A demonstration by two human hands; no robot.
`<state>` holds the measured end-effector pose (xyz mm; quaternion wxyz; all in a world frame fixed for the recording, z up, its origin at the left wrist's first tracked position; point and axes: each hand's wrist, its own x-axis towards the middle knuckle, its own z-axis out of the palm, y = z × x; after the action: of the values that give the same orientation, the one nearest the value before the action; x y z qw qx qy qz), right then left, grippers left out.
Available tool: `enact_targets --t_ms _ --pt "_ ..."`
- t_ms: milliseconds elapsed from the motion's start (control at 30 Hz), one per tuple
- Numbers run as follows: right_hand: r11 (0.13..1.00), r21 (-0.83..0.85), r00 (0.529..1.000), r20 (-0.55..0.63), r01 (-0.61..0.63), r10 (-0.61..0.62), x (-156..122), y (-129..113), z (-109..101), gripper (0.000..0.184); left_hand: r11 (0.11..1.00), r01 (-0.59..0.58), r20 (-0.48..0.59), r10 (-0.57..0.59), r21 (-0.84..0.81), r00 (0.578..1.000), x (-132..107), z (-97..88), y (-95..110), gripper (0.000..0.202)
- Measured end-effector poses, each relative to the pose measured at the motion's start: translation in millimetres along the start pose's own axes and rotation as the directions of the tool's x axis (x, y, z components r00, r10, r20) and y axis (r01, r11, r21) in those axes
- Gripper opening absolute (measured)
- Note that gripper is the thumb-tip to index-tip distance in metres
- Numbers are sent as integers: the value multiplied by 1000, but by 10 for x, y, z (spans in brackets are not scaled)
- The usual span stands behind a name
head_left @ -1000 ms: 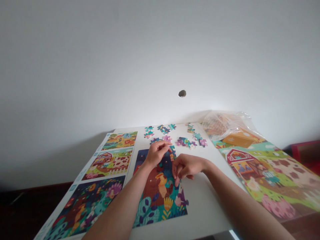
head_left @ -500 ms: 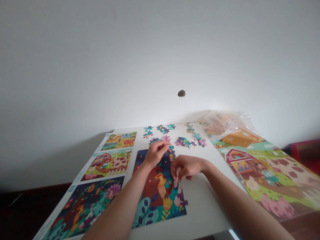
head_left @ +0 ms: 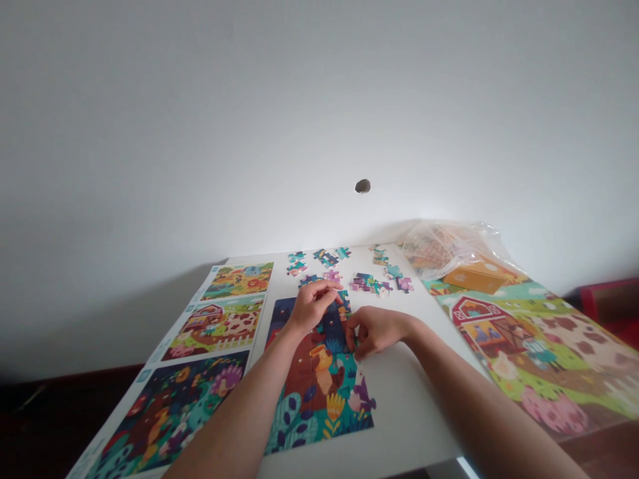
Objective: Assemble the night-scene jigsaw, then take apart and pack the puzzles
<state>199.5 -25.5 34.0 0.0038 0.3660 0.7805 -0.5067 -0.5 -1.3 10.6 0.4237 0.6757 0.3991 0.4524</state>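
Student: Jigsaw, partly joined, lies flat on the white counter, its lower left running beneath our left forearm. Which step do we have in hand?

Tutor: We judge it to be the seating of a piece along the right side, where the outline is jagged and a tab projects. Our right hand is at that edge, thumb and forefinger bent close together.

Student: Does its grip pinch a piece?

Tutor: We cannot tell; the fingers cover whatever lies beneath them. Our left hand is over the upper part of the jigsaw, fingers loosely curled. We see nothing held there, but its underside is hidden, so we cannot tell whether that grip is pressed together.

Student: What serves us as a guide?

Tutor: Note the printed sheet at the left: its lowest picture resembles our dark scene. Loose pieces lie in small groups beyond the jigsaw, toward the wall.

Student: And what would the next move call for?

Tutor: In our judgement, a level seam, the left hand steadying the joined part while the right presses the edge flush; thereafter, a loose piece matching the jagged side in tab and colour.
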Motion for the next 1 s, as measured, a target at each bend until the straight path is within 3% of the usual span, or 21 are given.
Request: enact_targets --t_ms 167,433,567,733,1000 --pt "999 -46 1000 -13 25 -26 3 -9 2 30 1000 3 8 -3 -8 1000 0 -4 -20 25" --pt "992 78 994 39 96 -99 -12 -5 15 45 1000 5 4 -5 2 1000 3 1 3 24" --pt "992 59 988 98 110 -116 10 6 39 44 1000 3 3 -3 5 1000 3 -1 23 23" --pt "991 37 988 75 129 -132 -4 -34 38 40 1000 2 7 -2 -8 1000 5 -3 7 24" --pt "982 69 969 165 177 -186 26 10 71 48 1000 4 9 -4 -3 1000 3 0 20 24"
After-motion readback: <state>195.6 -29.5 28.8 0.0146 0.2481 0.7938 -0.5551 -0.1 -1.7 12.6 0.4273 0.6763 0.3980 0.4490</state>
